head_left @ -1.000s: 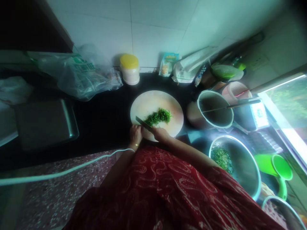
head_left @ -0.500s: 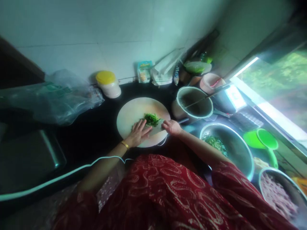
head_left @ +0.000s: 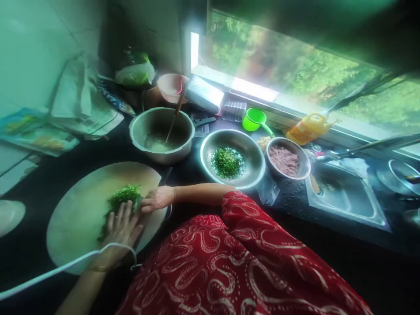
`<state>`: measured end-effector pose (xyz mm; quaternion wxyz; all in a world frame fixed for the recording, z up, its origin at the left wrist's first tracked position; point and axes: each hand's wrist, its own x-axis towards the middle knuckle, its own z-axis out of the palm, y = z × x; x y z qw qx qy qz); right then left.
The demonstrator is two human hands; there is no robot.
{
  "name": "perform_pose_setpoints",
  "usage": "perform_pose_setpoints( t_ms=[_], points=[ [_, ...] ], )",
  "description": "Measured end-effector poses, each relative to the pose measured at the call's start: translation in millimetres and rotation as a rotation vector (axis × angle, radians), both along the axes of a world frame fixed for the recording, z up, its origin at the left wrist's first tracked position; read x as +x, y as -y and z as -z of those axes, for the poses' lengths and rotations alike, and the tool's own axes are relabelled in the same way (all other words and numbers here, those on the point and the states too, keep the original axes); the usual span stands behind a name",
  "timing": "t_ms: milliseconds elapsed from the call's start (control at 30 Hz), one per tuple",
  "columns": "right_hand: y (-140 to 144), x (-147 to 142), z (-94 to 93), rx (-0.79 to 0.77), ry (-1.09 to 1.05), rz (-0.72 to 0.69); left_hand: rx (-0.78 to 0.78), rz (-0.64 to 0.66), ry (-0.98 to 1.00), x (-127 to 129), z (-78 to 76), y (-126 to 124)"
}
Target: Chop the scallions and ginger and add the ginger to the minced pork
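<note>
While my left hand (head_left: 122, 226) lies flat with fingers spread over the chopped greens (head_left: 123, 197) on the round cutting board (head_left: 74, 214), my right hand (head_left: 158, 199) cups their far side, fingers loosely together, touching the pile, gripping nothing I can make out.

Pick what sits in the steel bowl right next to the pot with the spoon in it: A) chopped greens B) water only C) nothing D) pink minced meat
A: the steel bowl beside the pot holds a heap of chopped greens; the pink minced meat is in the smaller bowl further right.
</note>
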<state>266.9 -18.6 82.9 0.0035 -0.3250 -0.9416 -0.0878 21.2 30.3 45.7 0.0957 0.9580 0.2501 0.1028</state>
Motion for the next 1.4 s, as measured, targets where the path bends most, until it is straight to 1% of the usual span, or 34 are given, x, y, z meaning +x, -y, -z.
perform_pose_setpoints(
  t_ms=[67, 133, 200, 267, 300, 333, 400, 433, 500, 533, 567, 633, 700, 767, 833, 867, 933, 1000, 1067, 1133, 1300, 1400],
  points=[
    [5.6, -2.7, -0.1, -0.004, -0.009, -0.019, 0.002, 0.044, -0.040, 4.3, 1.6, 5.7],
    [8.5, -2.6, 0.4, -0.010, -0.022, -0.030, 0.008, 0.058, -0.080, 8.8, 5.2, 2.3],
    [8.6, 0.4, 1.2, -0.014, -0.044, -0.021, 0.010, 0.071, -0.128, 14.2, 7.6, -8.8],
    [7.9, 5.4, 0.7, -0.024, -0.075, -0.008, -0.003, 0.040, -0.182, 19.3, 5.9, -24.7],
    [8.3, 7.9, -0.3, -0.034, -0.095, -0.008, -0.016, -0.008, -0.208, 20.7, 3.0, -33.5],
    [9.6, 10.0, -1.9, -0.048, -0.118, -0.006, -0.034, -0.085, -0.227, 20.4, -1.5, -42.4],
    [15.1, 12.0, -5.7, -0.098, -0.172, 0.025, -0.070, -0.298, -0.218, 13.1, -13.2, -58.7],
    [18.8, 12.1, -7.0, -0.139, -0.204, 0.093, -0.089, -0.413, -0.179, 5.7, -19.1, -65.0],
    [25.3, 11.6, -6.6, -0.261, -0.305, 0.295, -0.102, -0.595, -0.059, -14.8, -26.6, -70.5],
    [27.0, 11.1, -4.6, -0.324, -0.393, 0.433, -0.106, -0.647, -0.001, -26.1, -26.7, -68.7],
    [27.4, 10.5, -1.7, -0.376, -0.495, 0.601, -0.111, -0.689, 0.070, -36.6, -23.7, -63.4],
    [24.6, 8.4, 5.5, -0.514, -0.699, 0.853, -0.124, -0.780, 0.210, -50.7, -9.4, -43.2],
    [18.5, 6.2, 12.9, -0.629, -0.853, 1.044, -0.145, -0.867, 0.316, -52.8, 11.6, -14.7],
    [9.9, 6.1, 19.5, -0.710, -0.932, 1.165, -0.166, -0.979, 0.383, -45.4, 32.2, 14.2],
    [-0.8, 9.6, 25.4, -0.736, -0.941, 1.223, -0.169, -1.083, 0.417, -33.6, 46.9, 36.1],
    [-6.8, 12.4, 28.1, -0.731, -0.928, 1.242, -0.161, -1.117, 0.425, -27.4, 51.5, 43.0],
    [-18.9, 17.5, 32.7, -0.707, -0.885, 1.264, -0.140, -1.149, 0.434, -15.9, 56.2, 48.2],
    [-29.9, 19.1, 35.9, -0.710, -0.846, 1.262, -0.127, -1.159, 0.459, -5.8, 57.3, 44.1],
    [-38.6, 14.7, 37.8, -0.746, -0.822, 1.235, -0.122, -1.169, 0.503, 3.5, 56.9, 34.8],
    [-44.4, 4.7, 38.4, -0.793, -0.811, 1.192, -0.119, -1.175, 0.540, 12.6, 55.9, 24.2],
    [-50.0, -30.9, 37.5, -0.993, -0.828, 1.039, -0.139, -1.186, 0.616, 33.8, 50.3, 3.5],
    [-47.5, -54.2, 37.5, -1.047, -0.859, 0.953, -0.092, -1.168, 0.672, 42.8, 47.3, -5.3]
  ],
)
